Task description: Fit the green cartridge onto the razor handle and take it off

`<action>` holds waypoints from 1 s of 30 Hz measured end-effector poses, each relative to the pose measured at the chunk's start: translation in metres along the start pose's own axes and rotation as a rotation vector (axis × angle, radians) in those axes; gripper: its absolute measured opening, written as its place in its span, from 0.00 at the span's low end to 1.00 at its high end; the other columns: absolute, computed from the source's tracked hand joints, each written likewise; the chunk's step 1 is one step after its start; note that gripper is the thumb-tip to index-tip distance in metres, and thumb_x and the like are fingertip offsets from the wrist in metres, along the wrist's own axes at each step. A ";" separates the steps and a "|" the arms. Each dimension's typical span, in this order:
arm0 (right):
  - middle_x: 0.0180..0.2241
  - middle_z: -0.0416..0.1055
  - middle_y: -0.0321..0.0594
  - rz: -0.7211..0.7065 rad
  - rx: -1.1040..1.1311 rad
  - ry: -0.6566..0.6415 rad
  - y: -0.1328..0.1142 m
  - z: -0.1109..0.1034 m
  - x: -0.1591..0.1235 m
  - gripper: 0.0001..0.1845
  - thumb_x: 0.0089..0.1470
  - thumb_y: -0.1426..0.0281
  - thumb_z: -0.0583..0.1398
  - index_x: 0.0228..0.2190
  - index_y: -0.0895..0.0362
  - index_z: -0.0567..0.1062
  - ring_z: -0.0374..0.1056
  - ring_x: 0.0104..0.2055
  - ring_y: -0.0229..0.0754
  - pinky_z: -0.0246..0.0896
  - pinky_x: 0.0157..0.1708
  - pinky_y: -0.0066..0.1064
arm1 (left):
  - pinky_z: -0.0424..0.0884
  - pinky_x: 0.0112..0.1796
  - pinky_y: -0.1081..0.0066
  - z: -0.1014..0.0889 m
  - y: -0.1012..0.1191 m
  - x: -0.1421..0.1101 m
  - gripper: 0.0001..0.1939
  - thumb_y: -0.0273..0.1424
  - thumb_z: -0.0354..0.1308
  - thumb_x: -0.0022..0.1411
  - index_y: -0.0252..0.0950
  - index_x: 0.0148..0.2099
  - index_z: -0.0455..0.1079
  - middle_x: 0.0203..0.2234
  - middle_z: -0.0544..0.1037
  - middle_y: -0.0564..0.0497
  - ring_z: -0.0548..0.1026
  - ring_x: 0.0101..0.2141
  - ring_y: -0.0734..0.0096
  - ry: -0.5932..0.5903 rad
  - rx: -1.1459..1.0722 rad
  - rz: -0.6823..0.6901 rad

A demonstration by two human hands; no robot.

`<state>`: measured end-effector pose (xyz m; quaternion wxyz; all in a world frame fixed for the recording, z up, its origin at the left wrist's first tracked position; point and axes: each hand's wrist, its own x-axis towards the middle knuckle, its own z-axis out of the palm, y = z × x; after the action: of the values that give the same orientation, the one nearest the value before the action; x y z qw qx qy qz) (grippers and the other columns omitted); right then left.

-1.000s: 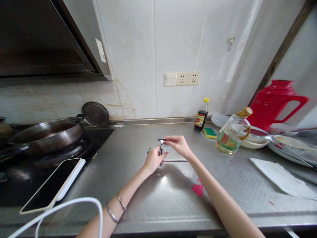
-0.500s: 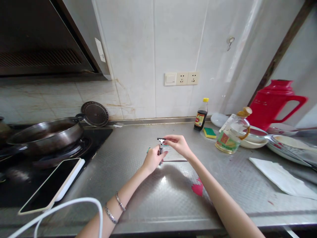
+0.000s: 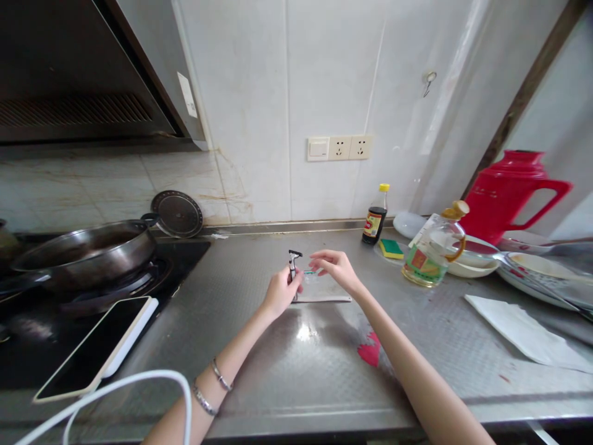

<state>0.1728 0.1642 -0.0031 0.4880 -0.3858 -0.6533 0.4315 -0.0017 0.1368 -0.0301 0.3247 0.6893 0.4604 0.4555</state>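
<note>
Open counter (image 3: 259,247) beyond razor (image 3: 293,268), disc (image 3: 176,214) blocking left — bottle (image 3: 374,221) blocking right

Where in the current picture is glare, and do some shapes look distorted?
Head view: bright glare on the steel counter, lower than the left hand, and pale streaks on the wall; also head view: red flask near the right edge leans outward, probably lens stretch.

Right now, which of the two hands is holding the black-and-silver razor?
The left hand, which grips the razor by its handle, the head pointing up. The right hand hovers off to the right, not touching the razor.
</note>
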 end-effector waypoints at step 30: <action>0.18 0.72 0.45 -0.053 -1.031 -0.197 0.024 0.047 0.006 0.15 0.47 0.67 0.55 0.16 0.60 0.74 0.65 0.21 0.38 0.45 0.21 0.26 | 0.67 0.34 0.70 -0.059 -0.030 0.030 0.07 0.31 0.56 0.48 0.33 0.27 0.73 0.25 0.78 0.46 0.74 0.31 0.65 -0.008 0.185 -0.206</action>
<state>0.1281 0.1686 -0.0310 0.1819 -0.5166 -0.8332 0.0758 -0.0620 0.1772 -0.0241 0.3067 0.6670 0.5676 0.3727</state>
